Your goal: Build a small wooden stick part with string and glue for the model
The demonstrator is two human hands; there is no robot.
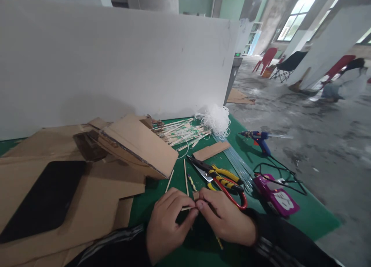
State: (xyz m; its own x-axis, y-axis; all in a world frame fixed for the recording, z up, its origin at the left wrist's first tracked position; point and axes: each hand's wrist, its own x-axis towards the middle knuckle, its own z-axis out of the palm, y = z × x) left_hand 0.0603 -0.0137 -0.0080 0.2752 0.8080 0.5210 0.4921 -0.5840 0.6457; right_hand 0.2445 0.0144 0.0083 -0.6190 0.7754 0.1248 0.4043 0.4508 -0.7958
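In the head view my left hand (171, 222) is closed, thumb and fingers pinching a thin wooden stick (185, 209). My right hand (227, 216) is closed as well, and its thumb and fingertips meet the left ones at the stick's end. Just beyond the fingertips shows a small brown piece (196, 195), partly hidden. The tip of another thin rod (219, 242) sticks out below my right hand; the remainder is covered. Two loose wooden sticks (186, 176) lie past my hands, beside a short twisted pale-and-dark piece (191, 182).
Scissors and yellow-black pliers (223, 176) lie right of centre on the green mat (315, 216). Clear glue sticks (237, 162), a blue glue gun (257, 137) and a purple box (275, 195) with a cable are farther right. Cardboard (142, 143) fills the left; white cord (217, 120) is heaped behind.
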